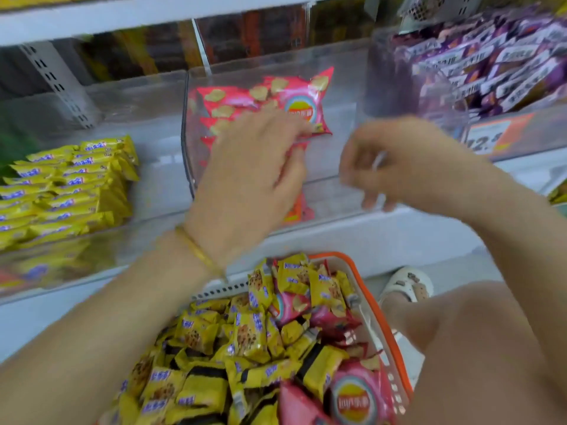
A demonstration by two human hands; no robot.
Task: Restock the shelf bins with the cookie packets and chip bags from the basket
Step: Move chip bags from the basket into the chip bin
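Observation:
A clear middle shelf bin holds pink chip bags. My left hand reaches into it and its fingers curl round the lower edge of a pink chip bag. My right hand hovers just right of that bin, blurred, fingers loosely curled and holding nothing. Below, the orange-rimmed basket is full of yellow cookie packets and a few pink chip bags. The left bin holds rows of yellow cookie packets.
A clear bin at the upper right holds purple snack packets, with an orange price tag below it. A white shelf edge runs between bins and basket. My knee and a white sandal are at the right.

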